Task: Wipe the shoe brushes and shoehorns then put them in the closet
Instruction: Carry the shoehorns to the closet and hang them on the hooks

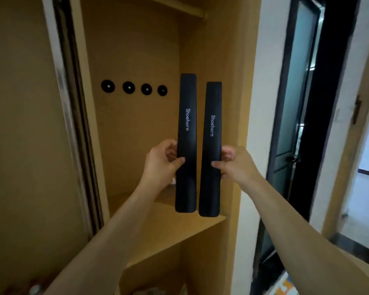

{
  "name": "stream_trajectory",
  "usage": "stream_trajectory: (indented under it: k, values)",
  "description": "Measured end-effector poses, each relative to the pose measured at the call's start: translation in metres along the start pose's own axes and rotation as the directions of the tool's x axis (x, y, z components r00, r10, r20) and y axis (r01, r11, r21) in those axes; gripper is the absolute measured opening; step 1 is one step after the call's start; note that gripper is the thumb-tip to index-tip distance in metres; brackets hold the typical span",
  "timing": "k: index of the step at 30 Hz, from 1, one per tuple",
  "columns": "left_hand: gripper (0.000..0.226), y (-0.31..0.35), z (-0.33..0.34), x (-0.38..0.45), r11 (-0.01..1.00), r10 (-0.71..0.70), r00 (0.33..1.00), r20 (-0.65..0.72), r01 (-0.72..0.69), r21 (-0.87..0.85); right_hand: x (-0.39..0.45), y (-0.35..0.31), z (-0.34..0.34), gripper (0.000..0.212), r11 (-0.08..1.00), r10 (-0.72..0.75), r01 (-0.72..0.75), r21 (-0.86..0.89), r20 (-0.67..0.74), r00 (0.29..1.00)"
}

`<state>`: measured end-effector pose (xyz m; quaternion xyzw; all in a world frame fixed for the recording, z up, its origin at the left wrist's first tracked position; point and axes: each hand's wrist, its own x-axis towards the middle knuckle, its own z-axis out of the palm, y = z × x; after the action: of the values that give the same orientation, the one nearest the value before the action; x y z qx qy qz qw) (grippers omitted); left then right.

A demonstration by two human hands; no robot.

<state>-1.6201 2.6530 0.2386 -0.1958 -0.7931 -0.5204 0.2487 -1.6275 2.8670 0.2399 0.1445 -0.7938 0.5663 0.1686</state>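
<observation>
Two long black shoehorns, each printed "Shoehorn", stand upright side by side in front of the open closet. My left hand pinches the left shoehorn at its lower middle, thumb on the front. My right hand pinches the right shoehorn the same way. Their lower ends hang just above the wooden closet shelf. No shoe brush shows.
Several black round knobs sit in a row on the closet's back wall. The closet's sliding door frame stands at the left. A dark glass door is at the right. Blurred items lie on the lower shelf.
</observation>
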Motion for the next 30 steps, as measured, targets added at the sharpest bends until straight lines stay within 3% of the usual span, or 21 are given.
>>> stream_trajectory:
  k: [4,12,18,24,30]
  values:
    - [0.026,-0.015,0.002,0.033,0.994,-0.091,0.99,-0.111,0.097,0.051,0.062,0.01,0.004,0.032,0.999,-0.053,0.053,0.007,0.118,0.992]
    - [0.024,-0.052,-0.01,0.065,0.961,-0.122,0.926,-0.356,0.2,0.189,0.147,0.033,0.049,0.028,0.992,-0.088,0.056,0.116,0.293,0.952]
    - [0.022,-0.094,-0.025,0.101,0.95,-0.134,0.862,-0.49,0.253,0.185,0.203,0.044,0.102,0.028,0.985,-0.111,0.047,0.166,0.4,0.91]
    - [0.023,-0.147,-0.045,0.16,0.955,-0.161,0.794,-0.587,0.277,0.111,0.266,0.044,0.153,0.023,0.983,-0.12,0.047,0.176,0.431,0.895]
    - [0.023,-0.196,-0.064,0.22,0.965,-0.115,0.75,-0.652,0.241,0.107,0.328,0.055,0.191,0.025,0.976,-0.093,0.013,0.215,0.367,0.925]
